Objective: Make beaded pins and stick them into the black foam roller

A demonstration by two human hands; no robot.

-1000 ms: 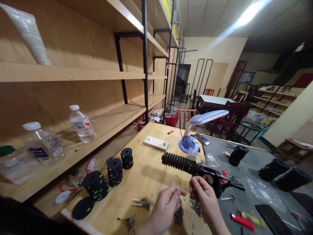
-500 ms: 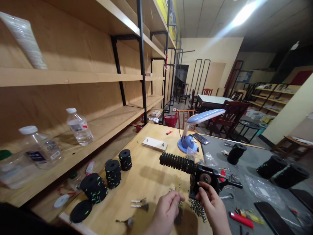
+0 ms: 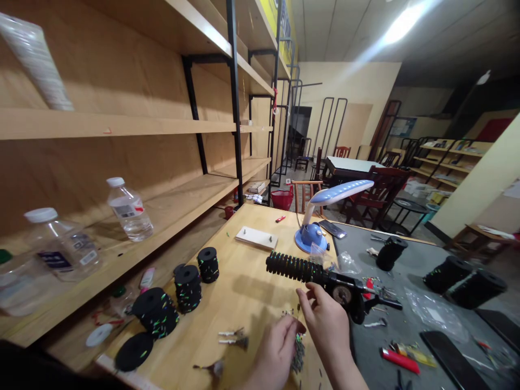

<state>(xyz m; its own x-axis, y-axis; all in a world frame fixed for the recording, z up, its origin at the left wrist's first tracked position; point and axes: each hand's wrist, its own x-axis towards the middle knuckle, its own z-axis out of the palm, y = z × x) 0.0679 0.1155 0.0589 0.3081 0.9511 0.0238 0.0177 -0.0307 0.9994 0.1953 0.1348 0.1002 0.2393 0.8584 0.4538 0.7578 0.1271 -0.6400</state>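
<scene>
One black roll (image 3: 290, 265), twelve o'clock from left hand (image 3: 274, 345), seemingly part-done. Right hand (image 3: 327, 317), just below roll. Both hands: fingers curled, grip cannot be told. Three speckled spools (image 3: 188, 290), ten o'clock, seemingly finished. Small pieces (image 3: 299, 356), seemingly unused.

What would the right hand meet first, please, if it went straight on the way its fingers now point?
The right hand would probably meet the ribbed black roll, up and to the left in the picture, though depth is unclear.

R hand (image 3: 326, 318) nr blk roll (image 3: 293, 266); L hand (image 3: 274, 346) grip unclear.
</scene>
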